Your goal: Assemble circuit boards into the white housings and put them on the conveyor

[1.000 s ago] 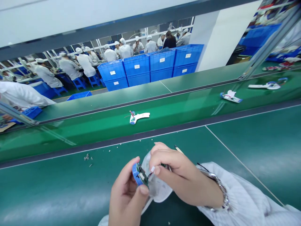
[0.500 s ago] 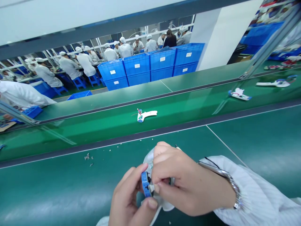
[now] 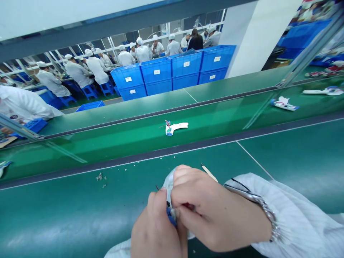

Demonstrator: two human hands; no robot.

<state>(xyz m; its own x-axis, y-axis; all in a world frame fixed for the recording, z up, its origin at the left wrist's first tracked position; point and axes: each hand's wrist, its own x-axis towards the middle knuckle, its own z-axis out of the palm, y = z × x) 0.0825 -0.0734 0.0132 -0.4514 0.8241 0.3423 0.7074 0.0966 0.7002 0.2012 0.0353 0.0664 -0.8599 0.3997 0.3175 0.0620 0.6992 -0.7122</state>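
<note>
Both my hands meet above the green bench, closed around a small blue and white plastic part point(image 3: 171, 217) that they mostly hide. My left hand point(image 3: 157, 225) wraps its near left side, knuckles up. My right hand point(image 3: 199, 204) pinches at its right side with thumb and forefinger; what lies between those fingertips is hidden. A pale, translucent white piece point(image 3: 168, 183) shows above the blue part, between the hands. A thin dark wire end point(image 3: 157, 187) sticks out by my left fingertips. Past my right knuckles lies a thin, pencil-like stick with a dark tip point(image 3: 210, 173).
A green conveyor belt point(image 3: 120, 138) runs across, carrying white handle-shaped housings point(image 3: 179, 126) with wires and blue ends. Small metal bits point(image 3: 99, 176) lie on the bench at left. Blue bins point(image 3: 156, 77) and seated co-workers in white stand beyond; a sloping metal post point(image 3: 303, 53) is at right.
The housings on the belt have shifted right, and another has entered at the left edge. My left hand has rolled over the blue part, which now shows less. More of the stick is uncovered.
</note>
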